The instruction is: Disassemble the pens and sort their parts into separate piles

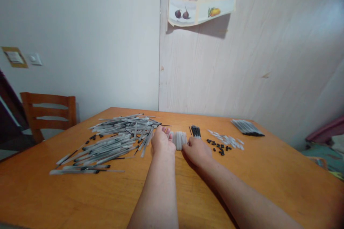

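A row of whitish, see-through pen barrels (179,140) lies side by side on the table between my hands. My left hand (162,141) is at the row's left side, fingers curled in, with a pale bit showing at the fingertips that is too small to name. At the right edge of the row, my right hand (198,149) has its fingers bent together, touching or nearly touching the last barrel. What its fingertips grip, if anything, is hidden. Just beyond the right hand stands a close bundle of black-tipped pen refills (195,131).
Loose pens and refills form a wide pile (120,136) on the left. Right of my hands are small black plugs (219,145) and whitish pen caps (228,140). A neat row of pens (247,127) lies at the far right of the wooden table (107,200). A chair (51,111) stands behind left.
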Motion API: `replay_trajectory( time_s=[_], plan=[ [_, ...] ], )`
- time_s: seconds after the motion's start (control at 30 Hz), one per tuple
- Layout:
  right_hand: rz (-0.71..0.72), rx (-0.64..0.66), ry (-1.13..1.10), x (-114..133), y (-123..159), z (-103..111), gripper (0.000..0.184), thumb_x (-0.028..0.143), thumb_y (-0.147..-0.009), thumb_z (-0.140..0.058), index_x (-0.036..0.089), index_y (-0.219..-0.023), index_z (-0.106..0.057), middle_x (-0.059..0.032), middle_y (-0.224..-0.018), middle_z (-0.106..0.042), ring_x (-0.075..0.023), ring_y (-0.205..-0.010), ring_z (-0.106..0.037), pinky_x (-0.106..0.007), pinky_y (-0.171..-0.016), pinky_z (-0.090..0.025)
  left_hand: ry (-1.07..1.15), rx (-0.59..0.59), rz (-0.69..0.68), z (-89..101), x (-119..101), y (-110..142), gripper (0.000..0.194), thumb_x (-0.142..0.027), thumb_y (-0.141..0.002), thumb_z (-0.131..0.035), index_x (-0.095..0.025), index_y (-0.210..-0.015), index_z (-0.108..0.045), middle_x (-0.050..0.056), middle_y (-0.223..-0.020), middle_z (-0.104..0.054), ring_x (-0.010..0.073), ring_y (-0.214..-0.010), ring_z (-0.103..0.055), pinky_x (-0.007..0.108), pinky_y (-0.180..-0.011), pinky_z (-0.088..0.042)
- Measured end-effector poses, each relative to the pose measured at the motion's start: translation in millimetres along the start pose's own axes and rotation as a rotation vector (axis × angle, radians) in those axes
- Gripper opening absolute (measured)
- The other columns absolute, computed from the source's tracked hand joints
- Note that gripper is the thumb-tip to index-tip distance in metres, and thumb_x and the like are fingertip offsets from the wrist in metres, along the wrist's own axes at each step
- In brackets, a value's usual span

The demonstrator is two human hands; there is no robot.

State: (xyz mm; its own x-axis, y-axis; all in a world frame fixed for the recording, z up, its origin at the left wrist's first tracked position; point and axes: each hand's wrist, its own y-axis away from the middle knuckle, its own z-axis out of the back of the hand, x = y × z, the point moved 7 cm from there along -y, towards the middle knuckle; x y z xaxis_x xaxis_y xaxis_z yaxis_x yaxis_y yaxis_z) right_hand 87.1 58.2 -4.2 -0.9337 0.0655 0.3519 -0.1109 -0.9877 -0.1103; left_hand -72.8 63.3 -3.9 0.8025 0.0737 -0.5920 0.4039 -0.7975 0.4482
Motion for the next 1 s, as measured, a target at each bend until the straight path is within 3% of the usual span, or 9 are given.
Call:
replay_trajectory(
  time_s=[0.63,1.0],
  plan=[
    [0.073,-0.035,-0.105,-1.7,-0.4,1.7,0.032,0.034,-0.087,-0.044,0.019,-0.072,-0.068,-0.0090,-0.076,-0.070,-0.0188,-0.069,-0.060,-0.027,-0.054,-0.027,-0.008,0.014,0.007,-1.1,1.9,0.3,0.011,-0.024,-0.079,-0.062,-0.019,-0.088,-0.057,0.003,-0.100,-0.064,0.0125,-0.085,-0.065,0.022,-0.061,-0.041],
    [0.056,-0.056,-0.179,-7.4,-3.0,0.4,0.031,0.033,-0.087,-0.046,0.019,-0.072,-0.069,-0.0070,-0.072,-0.068,-0.0171,-0.067,-0.056,-0.026,-0.056,-0.028,0.006,0.017,0.026,-2.2,3.7,-1.1,0.008,-0.024,-0.082,-0.061,-0.019,-0.087,-0.059,0.003,-0.102,-0.065,0.0123,-0.085,-0.064,0.023,-0.063,-0.041]
  ],
)
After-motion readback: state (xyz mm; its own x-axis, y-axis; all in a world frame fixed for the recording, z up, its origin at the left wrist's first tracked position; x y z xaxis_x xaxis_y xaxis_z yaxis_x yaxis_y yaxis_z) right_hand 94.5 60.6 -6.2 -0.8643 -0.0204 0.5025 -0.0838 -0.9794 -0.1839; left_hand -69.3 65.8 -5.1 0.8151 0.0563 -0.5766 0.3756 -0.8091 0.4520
